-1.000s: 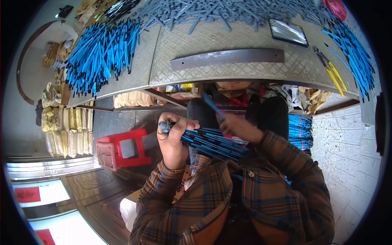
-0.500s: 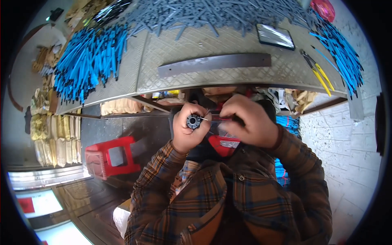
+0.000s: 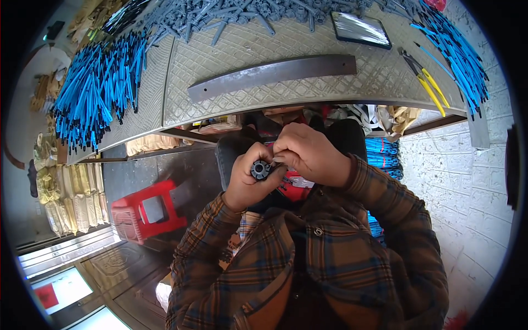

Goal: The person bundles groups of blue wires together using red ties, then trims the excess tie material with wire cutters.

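Observation:
My left hand [image 3: 245, 180] is wrapped round a dark grey ribbed cylinder [image 3: 260, 170], its round end with a central hole facing up. Against it, my right hand [image 3: 312, 152] is closed in a pinch, its fingertips meeting the left thumb and forefinger beside the cylinder's rim. What sits in that pinch is too small to make out. Below both hands, over my lap, lies a red container [image 3: 297, 192] with small pieces in it, partly covered by my fingers.
Ahead, the table [image 3: 231, 58] bears a long grey bar [image 3: 275, 74], yellow-handled pliers [image 3: 426, 82], a dark-framed phone-like slab [image 3: 361, 29] and a heap of grey plastic pieces [image 3: 247, 11]. Blue rods [image 3: 102, 91] lie bundled at left and right. A red stool [image 3: 148, 212] stands left.
My right hand has come left and its fingertips now meet the left hand at the cylinder. Thin light-coloured pins that showed there are now hidden. The view has shifted slightly.

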Tool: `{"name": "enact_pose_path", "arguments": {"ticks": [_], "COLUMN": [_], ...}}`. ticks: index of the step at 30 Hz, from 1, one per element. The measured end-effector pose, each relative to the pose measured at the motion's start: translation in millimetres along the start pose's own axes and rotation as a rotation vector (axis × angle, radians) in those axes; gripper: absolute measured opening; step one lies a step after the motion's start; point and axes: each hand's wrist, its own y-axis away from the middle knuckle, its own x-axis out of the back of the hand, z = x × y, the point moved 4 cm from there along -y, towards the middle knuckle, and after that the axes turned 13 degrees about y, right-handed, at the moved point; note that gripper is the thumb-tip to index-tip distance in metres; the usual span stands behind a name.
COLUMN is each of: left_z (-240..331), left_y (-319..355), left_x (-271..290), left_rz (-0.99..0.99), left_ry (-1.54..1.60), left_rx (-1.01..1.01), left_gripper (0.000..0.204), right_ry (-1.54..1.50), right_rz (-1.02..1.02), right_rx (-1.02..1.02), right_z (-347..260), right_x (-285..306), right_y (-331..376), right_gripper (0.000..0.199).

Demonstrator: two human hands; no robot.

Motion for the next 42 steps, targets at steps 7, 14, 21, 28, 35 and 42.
{"name": "enact_pose_path", "arguments": {"ticks": [7,14,21,28,35,42], "left_z": [0,8,3,-1,-13,-21], "left_y": [3,1,-4,-8,-8,-23], "left_x": [2,1,-1,-9,-10,-27], "left_rz": [-0.075,-0.123,-0.019,-0.007,0.056,-0.035], "left_ry": [-0.008,-0.036,-0.067,-0.073,0.207,0.201], "left_rx": [0.112,0.123,0.024,-0.095,0.085,0.085], "left_gripper": [0.023,0.024,0.023,0.021,0.017,0.017], "right_ry": [-0.124,-0.037,-0.132,0.076,1.022,1.353], "right_rz": [-0.061,-0.041,0.02,0.13,0.188,0.057], "right_rx": [-0.024,0.028,0.015,0.054,-0.296,-0.383], "right_z": [1,-2,-2,-12,76,140], "right_x": [-2,-2,3,23,200,255], "right_y": [1,1,4,9,53,113], "right_gripper": [0.011,0.01,0.011,0.011,0.018,0.022]}}
